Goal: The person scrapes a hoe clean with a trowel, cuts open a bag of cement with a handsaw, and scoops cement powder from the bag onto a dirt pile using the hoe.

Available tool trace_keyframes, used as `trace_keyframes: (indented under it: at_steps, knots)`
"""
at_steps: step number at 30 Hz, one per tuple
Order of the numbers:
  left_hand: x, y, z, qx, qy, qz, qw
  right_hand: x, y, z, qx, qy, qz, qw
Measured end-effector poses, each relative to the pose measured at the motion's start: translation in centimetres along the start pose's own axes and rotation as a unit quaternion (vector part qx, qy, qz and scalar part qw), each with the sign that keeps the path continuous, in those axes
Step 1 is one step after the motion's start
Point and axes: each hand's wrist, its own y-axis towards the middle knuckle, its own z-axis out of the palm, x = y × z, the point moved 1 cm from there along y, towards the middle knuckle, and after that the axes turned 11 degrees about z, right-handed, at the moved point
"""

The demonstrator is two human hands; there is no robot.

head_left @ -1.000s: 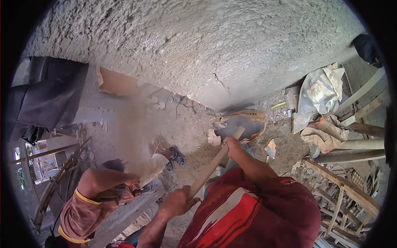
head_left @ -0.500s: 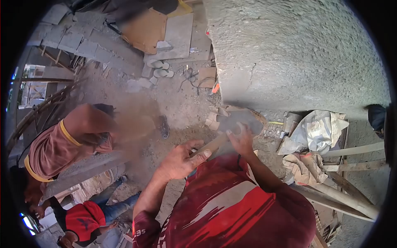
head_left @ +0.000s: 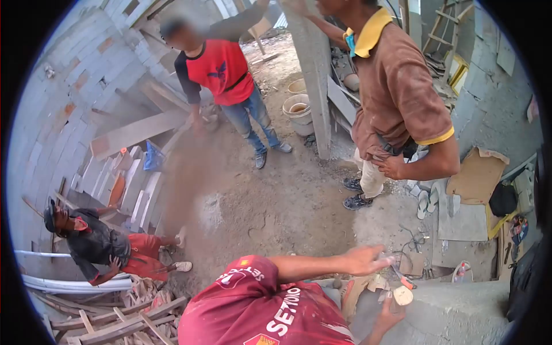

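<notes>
My left hand [head_left: 368, 260] reaches out with its fingers extended, above the wooden handle. Below it, my right hand [head_left: 388, 315] is curled at the rounded end of the wooden handle [head_left: 402, 295], which points toward the camera. Much of the handle's length is hidden. The torn paper bag [head_left: 354, 294] lies beneath the hands, partly covered by my arm. Close to the handle's end is an orange-tipped object [head_left: 407, 283], near a dark cable [head_left: 415, 240].
A person in a brown shirt [head_left: 402, 86] stands ahead, beside a concrete post [head_left: 313, 86]. A person in red [head_left: 221, 72] is near buckets [head_left: 298, 109]; another person [head_left: 98, 247] is at left. Slippers [head_left: 428, 202], cardboard [head_left: 476, 175] and planks [head_left: 135, 133] lie around.
The view has swung left, bringing more people into sight. My left hand has come off the handle. My right hand, earlier gripping and then spread at the handle's top, is curled at its end.
</notes>
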Motion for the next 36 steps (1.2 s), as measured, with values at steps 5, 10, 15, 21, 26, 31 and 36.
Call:
trace_keyframes:
  at_steps: [5, 10, 15, 21, 26, 31, 36]
  knots:
    - [22.9, -17.3, -2.5, -0.206, 0.096, -0.371, 0.900, -1.0, 0.3, -3.6, -0.143, -0.040, 0.098, 0.984]
    - [33.7, -46.9, 6.7, -0.390, 0.023, -0.687, 0.612, 1.0, 0.8, -3.5, -0.053, -0.014, 0.039, 0.998]
    - [30.8, -58.9, 22.9, -0.348, 0.058, -0.702, 0.619, 0.7, 0.9, -4.1, 0.090, 0.030, 0.036, 0.995]
    - [25.5, -52.9, 34.1, -0.373, -0.153, -0.398, 0.824, 2.3, 1.0, -4.0, 0.203, 0.083, 0.048, 0.975]
    - [30.0, -44.3, 34.2, -0.331, 0.026, -0.472, 0.817, 4.4, 0.7, -2.7, 0.207, 0.136, 0.037, 0.968]
    - [23.1, -40.3, 29.1, -0.500, -0.239, -0.493, 0.671, 3.2, 3.0, -3.8, 0.365, 0.081, 0.086, 0.924]
    - [26.2, -40.7, 34.6, -0.464, -0.173, -0.498, 0.712, 2.2, 3.2, -4.2, 0.340, 0.124, 0.075, 0.929]
